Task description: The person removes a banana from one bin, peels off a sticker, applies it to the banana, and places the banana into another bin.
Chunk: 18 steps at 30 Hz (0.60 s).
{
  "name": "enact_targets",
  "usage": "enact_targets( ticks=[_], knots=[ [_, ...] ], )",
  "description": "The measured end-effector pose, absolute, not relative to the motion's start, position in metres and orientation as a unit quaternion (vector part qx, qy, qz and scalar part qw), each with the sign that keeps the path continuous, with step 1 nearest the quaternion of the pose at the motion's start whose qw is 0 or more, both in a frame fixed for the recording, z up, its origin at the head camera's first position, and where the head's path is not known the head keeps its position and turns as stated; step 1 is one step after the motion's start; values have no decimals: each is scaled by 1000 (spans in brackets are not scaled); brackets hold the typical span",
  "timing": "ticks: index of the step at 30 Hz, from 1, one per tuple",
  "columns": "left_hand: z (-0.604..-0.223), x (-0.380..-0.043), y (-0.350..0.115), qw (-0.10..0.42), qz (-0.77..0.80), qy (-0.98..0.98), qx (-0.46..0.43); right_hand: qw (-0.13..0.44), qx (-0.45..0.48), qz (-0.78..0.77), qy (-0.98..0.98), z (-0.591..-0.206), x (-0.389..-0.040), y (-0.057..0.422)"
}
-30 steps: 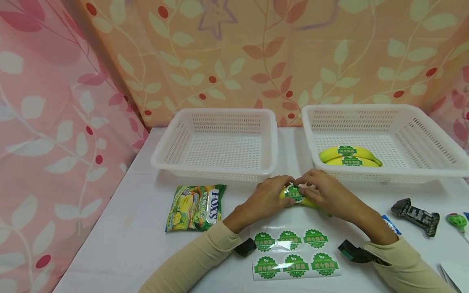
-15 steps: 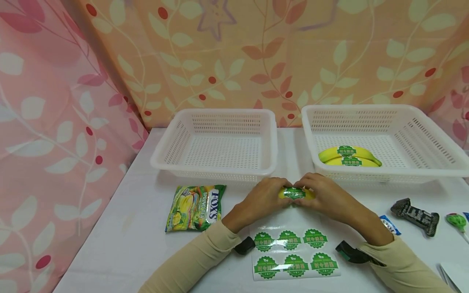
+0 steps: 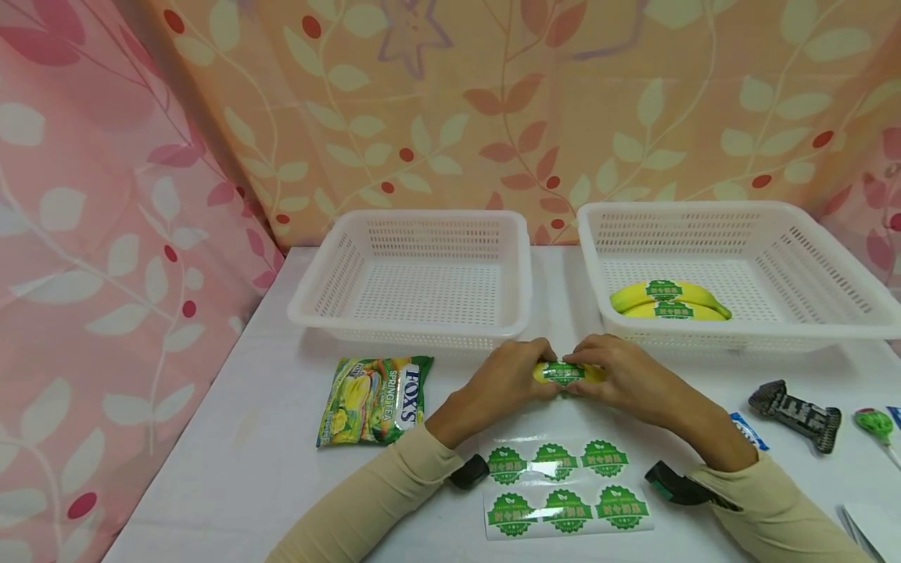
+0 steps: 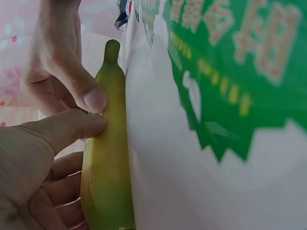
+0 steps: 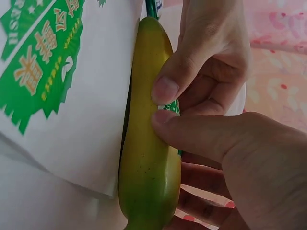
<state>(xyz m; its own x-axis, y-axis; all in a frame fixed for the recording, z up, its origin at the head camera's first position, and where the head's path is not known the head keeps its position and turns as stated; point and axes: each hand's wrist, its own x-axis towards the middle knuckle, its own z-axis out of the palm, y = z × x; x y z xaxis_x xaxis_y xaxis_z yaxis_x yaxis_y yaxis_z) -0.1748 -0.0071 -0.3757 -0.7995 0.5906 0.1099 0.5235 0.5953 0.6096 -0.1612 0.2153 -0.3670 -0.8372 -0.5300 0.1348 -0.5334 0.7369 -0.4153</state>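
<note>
Both hands hold a yellow banana (image 5: 148,143) just above the table behind the sticker sheet. A green round sticker (image 3: 563,373) wraps over its middle. From the left, my left hand (image 3: 503,381) grips the banana, fingers behind it and thumb on its near side. My right hand (image 3: 629,377) does likewise from the right. The two thumbs nearly meet at the sticker's edge in both wrist views. Much of the sticker is hidden by fingers there. The sticker sheet (image 3: 563,478), with several green stickers, lies in front of the hands.
A white basket (image 3: 303,313) stands at back left. The right white basket (image 3: 788,332) holds two stickered bananas (image 3: 669,297). A Fox's candy bag (image 3: 373,400) lies left of the hands; a black wrapped candy (image 3: 795,414), a lollipop (image 3: 875,424) and pointed metal blades (image 3: 855,532) lie right.
The banana, slanted down to the right a second ago, is now level. My right hand has shifted slightly down, and both hands' fingers have closed in on the sticker. Almost no movement since half a second ago.
</note>
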Motion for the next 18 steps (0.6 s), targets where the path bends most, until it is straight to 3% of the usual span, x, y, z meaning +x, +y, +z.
enact_targets(
  ticks=[7,18],
  knots=[
    [-375,-176,-9,63,325,894,302,-65,245,197,-947,-355,-158,221],
    [-371,-172,-6,103,379,872,293,-107,189,175,-960,-299,-134,260]
  ],
)
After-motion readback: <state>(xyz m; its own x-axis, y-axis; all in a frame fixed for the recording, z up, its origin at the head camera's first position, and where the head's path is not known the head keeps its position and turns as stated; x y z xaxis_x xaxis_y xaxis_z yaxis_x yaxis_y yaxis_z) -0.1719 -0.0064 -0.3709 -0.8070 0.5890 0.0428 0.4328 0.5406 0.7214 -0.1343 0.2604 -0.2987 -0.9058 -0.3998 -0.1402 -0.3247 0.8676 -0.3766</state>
